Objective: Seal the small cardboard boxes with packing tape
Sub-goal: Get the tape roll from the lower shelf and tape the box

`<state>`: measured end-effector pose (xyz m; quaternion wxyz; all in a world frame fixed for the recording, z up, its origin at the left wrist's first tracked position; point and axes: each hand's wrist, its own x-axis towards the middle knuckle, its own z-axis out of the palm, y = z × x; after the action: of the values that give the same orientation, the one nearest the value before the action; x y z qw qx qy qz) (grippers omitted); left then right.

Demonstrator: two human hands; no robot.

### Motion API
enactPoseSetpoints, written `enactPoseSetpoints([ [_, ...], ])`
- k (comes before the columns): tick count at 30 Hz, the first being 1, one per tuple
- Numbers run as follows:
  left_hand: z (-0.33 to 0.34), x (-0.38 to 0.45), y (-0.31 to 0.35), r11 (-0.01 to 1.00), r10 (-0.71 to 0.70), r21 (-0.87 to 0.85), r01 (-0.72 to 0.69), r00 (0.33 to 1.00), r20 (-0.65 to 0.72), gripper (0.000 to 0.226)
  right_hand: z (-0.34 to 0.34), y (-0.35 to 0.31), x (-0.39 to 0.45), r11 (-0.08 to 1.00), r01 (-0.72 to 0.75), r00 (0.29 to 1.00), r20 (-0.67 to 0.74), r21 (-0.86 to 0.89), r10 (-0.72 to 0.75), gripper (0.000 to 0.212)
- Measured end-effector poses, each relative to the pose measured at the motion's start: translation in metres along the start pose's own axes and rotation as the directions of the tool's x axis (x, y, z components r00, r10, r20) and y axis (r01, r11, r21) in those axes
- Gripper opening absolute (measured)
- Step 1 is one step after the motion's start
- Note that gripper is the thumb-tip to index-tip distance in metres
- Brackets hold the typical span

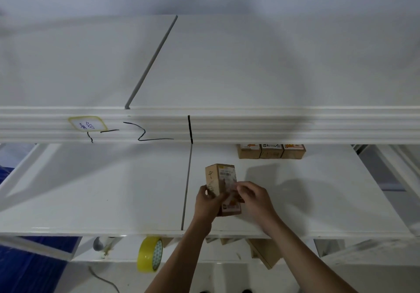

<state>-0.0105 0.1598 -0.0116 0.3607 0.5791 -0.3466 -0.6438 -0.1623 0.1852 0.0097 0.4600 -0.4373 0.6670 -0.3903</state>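
Note:
A small brown cardboard box (221, 179) with printed labels stands on the middle white shelf (113, 190), right of its centre seam. My left hand (208, 201) grips the box's lower left side. My right hand (255, 196) touches the box's front face with pinched fingertips; whether tape is between them is too small to tell. A yellow roll of packing tape (150, 257) stands on edge on the lower shelf, below and left of my hands.
Three more small boxes (271, 151) sit in a row at the back of the middle shelf. The upper shelf's front rail (272, 125) bears black marker lines and a label. Cardboard pieces (264, 253) lie on the lower shelf. Blue sheeting (27, 267) is at the lower left.

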Motion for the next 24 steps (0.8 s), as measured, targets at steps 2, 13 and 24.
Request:
enactPoseSetpoints([
  [2, -0.006, 0.000, -0.002, 0.991, -0.092, -0.089, 0.099, 0.992, 0.085, 0.050, -0.005, -0.007, -0.001, 0.995, -0.034, 0.996, -0.075, 0.093, 0.041, 0.020],
  [13, 0.005, -0.011, -0.010, 0.997, -0.022, -0.065, 0.039, 0.972, 0.235, 0.043, -0.008, 0.010, -0.004, 0.956, -0.224, 0.972, 0.118, 0.188, 0.204, 0.034],
  [24, 0.015, -0.012, -0.013, 0.995, 0.014, -0.104, 0.005, 0.984, 0.176, 0.056, -0.004, 0.010, -0.005, 0.969, -0.215, 0.977, 0.028, 0.123, 0.213, 0.030],
])
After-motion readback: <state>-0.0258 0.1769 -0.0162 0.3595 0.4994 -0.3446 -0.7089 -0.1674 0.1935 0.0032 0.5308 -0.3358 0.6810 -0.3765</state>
